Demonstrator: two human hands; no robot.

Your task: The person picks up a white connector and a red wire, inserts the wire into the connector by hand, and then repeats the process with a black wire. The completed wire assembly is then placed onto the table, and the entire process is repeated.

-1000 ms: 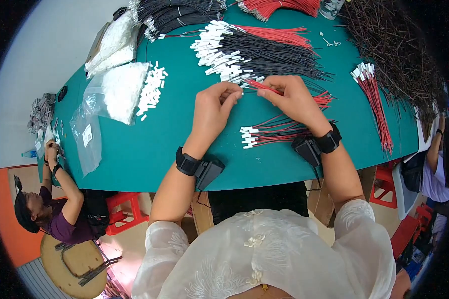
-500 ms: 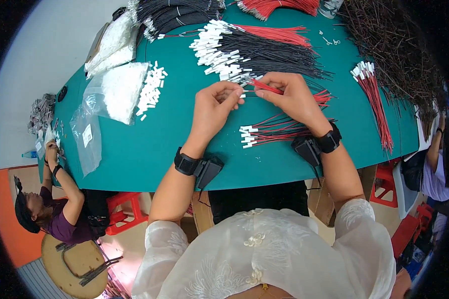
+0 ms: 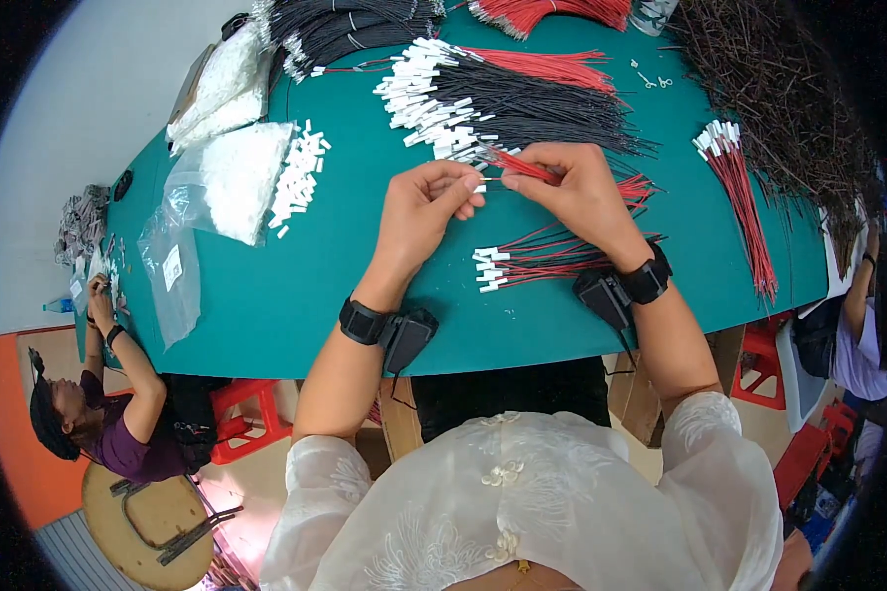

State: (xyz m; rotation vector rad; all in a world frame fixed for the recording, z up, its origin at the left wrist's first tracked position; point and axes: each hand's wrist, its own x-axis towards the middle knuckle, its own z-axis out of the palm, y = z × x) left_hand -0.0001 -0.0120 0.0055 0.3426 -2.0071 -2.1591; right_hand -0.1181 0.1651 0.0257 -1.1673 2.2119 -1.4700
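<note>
Over the green table, my left hand (image 3: 426, 209) is closed in a pinch on a small white connector housing (image 3: 480, 187), partly hidden by the fingertips. Facing it, my right hand (image 3: 574, 189) is closed round a small bundle of red wires (image 3: 515, 165) whose metal-tipped ends point left. Thumb and finger of that hand also guide a thin wire toward the housing; whether its tip is inside is too small to tell. Below the right hand lie red and black wires with white connectors (image 3: 491, 268). Just beyond both hands is a large pile of black wires (image 3: 532, 103) with white connectors.
Loose white housings (image 3: 296, 182) lie left, beside a clear bag of housings (image 3: 241, 182). A connectored red wire bundle (image 3: 739, 207) lies right, near a heap of dark brown wires (image 3: 769, 89). Bundled black wires (image 3: 365, 25) sit far back. Another person (image 3: 118, 414) works at left.
Both hands stay nearly in place. The gap between the fingertips looks slightly smaller, and the red wires in my right hand have shifted a little.
</note>
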